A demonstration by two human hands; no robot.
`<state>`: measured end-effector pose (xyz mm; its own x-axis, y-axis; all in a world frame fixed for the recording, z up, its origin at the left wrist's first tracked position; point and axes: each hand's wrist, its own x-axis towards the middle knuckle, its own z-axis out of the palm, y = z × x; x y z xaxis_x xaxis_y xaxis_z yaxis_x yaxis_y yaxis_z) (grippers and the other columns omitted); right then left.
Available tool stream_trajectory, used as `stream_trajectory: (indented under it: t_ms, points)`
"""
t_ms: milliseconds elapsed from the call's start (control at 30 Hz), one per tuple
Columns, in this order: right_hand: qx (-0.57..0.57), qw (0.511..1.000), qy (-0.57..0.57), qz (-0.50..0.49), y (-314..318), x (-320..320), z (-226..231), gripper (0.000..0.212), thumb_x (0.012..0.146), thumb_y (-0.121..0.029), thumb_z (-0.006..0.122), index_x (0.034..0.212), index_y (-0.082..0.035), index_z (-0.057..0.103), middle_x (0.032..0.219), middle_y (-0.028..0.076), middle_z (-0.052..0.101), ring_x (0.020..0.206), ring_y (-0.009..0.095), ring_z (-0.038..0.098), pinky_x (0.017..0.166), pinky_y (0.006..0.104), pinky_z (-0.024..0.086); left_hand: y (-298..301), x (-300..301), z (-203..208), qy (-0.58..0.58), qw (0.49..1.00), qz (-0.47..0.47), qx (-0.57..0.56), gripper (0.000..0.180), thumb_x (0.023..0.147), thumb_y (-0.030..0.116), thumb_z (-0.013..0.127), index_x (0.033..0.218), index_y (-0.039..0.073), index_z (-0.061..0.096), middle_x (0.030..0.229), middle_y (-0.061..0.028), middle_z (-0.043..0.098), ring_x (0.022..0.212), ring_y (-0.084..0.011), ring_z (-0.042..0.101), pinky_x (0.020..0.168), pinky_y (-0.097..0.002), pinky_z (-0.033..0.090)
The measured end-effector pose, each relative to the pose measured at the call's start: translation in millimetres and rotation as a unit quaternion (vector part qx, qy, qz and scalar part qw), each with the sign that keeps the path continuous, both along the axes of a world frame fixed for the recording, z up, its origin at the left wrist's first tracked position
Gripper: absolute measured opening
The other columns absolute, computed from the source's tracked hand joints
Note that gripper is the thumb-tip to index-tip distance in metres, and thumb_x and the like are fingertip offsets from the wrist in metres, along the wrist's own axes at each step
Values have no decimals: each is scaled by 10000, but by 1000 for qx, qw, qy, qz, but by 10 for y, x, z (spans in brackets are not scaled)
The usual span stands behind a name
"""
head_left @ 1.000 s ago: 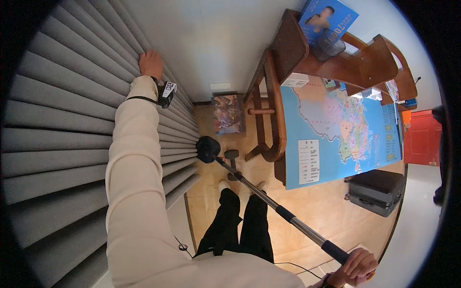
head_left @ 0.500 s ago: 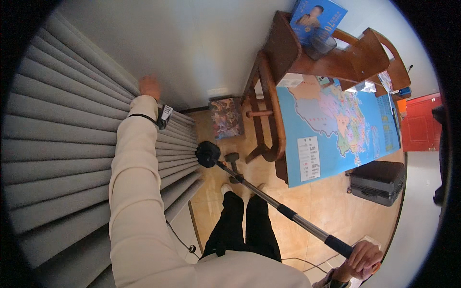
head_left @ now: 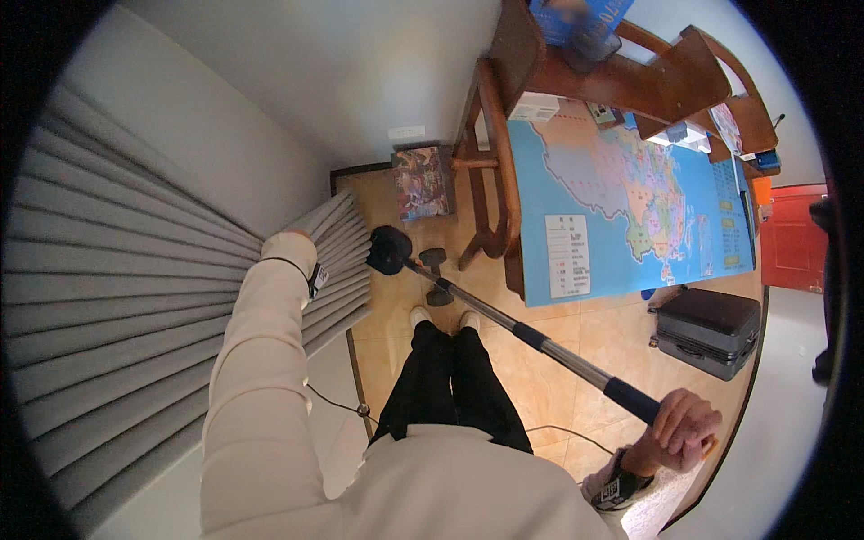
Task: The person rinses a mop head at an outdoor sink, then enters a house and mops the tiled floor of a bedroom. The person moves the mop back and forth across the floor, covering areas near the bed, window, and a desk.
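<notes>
One silver pole (head_left: 580, 363), judged light, rigid and best held at its near end, is clasped there by the right hand (head_left: 684, 432), its black head (head_left: 390, 249) just beside the soft-looking grey curtain (head_left: 126, 279), where the left hand's (head_left: 301, 235) grip cannot be determined.

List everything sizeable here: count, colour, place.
Pleated fabric curtain: one, grey, left.
Long metal pole: one, silver and black, centre.
Dumbbell-shaped object: one, dark, under pole.
Patterned box: one, multicoloured, by wall.
Shelved wooden desk: one, brown, right.
Flat map: one, mostly blue, on desk.
Rectangular suitcase: one, black, right floor.
Panelled door: one, red, right.
Left hand: one, cream sleeve, at curtain.
Right hand: one, cream sleeve, gripping pole.
Legs: two, black trousers, bottom.
</notes>
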<state>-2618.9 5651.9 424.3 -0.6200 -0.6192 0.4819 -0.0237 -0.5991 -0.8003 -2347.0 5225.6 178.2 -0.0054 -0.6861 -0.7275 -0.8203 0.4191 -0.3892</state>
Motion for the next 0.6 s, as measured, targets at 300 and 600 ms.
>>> stream_trajectory:
  t_ms: [300,600]
  points:
    - [21,993,-30,-112,256,-161,-178,79,816,-126,453,820,-55,417,420,-25,331,336,63,306,440,224,339,1495,554,-260,-21,993,66,94,382,793,322,511,1062,52,540,1099,-137,512,1011,-276,491,843,-388,393]
    - [49,996,-61,-47,468,-285,-208,198,779,-205,568,817,-62,437,483,-5,408,403,96,381,472,245,370,2473,1269,-248,-30,963,112,244,358,794,294,505,1044,41,540,1071,-146,517,985,-278,496,824,-388,396]
